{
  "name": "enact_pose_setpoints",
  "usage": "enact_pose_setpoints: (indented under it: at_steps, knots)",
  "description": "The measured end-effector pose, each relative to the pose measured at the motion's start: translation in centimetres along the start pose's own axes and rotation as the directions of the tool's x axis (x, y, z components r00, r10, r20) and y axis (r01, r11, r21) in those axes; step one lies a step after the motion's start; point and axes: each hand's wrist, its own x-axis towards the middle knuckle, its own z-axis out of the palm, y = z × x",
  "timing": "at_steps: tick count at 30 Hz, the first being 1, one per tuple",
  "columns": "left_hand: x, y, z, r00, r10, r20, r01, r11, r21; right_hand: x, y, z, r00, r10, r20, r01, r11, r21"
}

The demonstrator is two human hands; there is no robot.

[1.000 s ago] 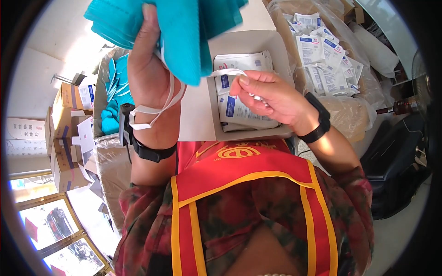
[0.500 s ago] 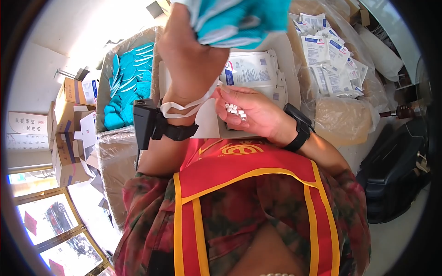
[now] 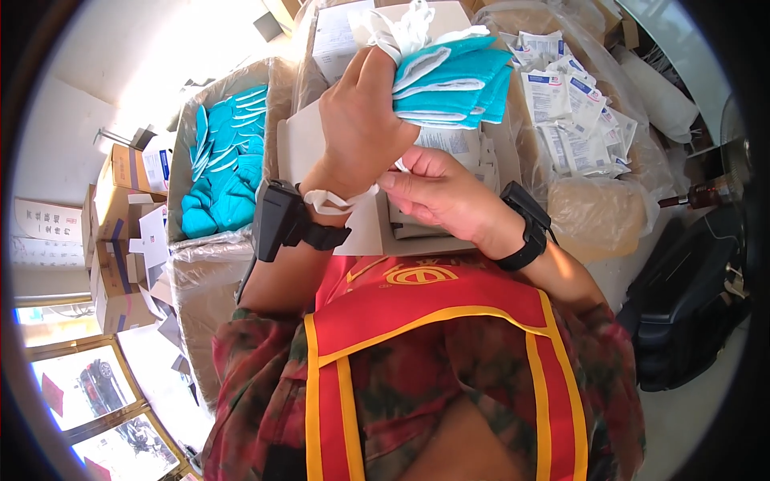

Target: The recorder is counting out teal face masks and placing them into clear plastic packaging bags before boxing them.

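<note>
My left hand (image 3: 365, 112) is closed around a bunch of folded teal masks (image 3: 457, 84) with white lining. Their white straps (image 3: 405, 30) are gathered above my fist. A loop of white strap (image 3: 329, 202) lies around my left wrist and reaches toward my right thumb. My right hand (image 3: 449, 192) is just below and right of the masks, its fingers curled and the thumb pressed in. A bit of white shows at its fingertips; the small white cylinders seen in its palm earlier are now hidden. White printed packets (image 3: 453, 144) lie in a white box (image 3: 365, 228) beneath my hands.
At left, a plastic-lined carton (image 3: 180, 160) holds many teal masks (image 3: 228, 160). Another lined carton (image 3: 525, 136) at right holds white packets (image 3: 573, 112). Stacked brown cartons (image 3: 120, 264) stand far left. A black padded seat (image 3: 690, 305) is at right.
My left hand has come down and nearer with the masks, which now show in full with their straps. My right hand has curled its fingers over the small white cylinders in its palm.
</note>
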Motion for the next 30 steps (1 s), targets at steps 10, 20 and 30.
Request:
enact_pose_setpoints:
  at_steps: [10, 20, 30]
  knots:
    - [4.6, 1.4, -2.9, 0.759, -0.631, 0.159, 0.455, 0.34, -0.823, -0.7, -0.8, -1.9, 0.988, 0.051, 0.148, -0.082, 0.974, 0.212]
    - [5.2, 0.6, -2.6, 0.861, -0.317, 0.397, 0.344, -0.21, -0.915, -0.5, -0.7, -0.5, 0.992, 0.042, 0.116, -0.009, 0.964, -0.267]
    - [5.9, 1.6, -3.9, 0.796, -0.499, 0.342, 0.28, -0.198, -0.939, -0.8, 0.8, -0.7, 0.994, -0.088, 0.063, 0.104, 0.941, -0.321]
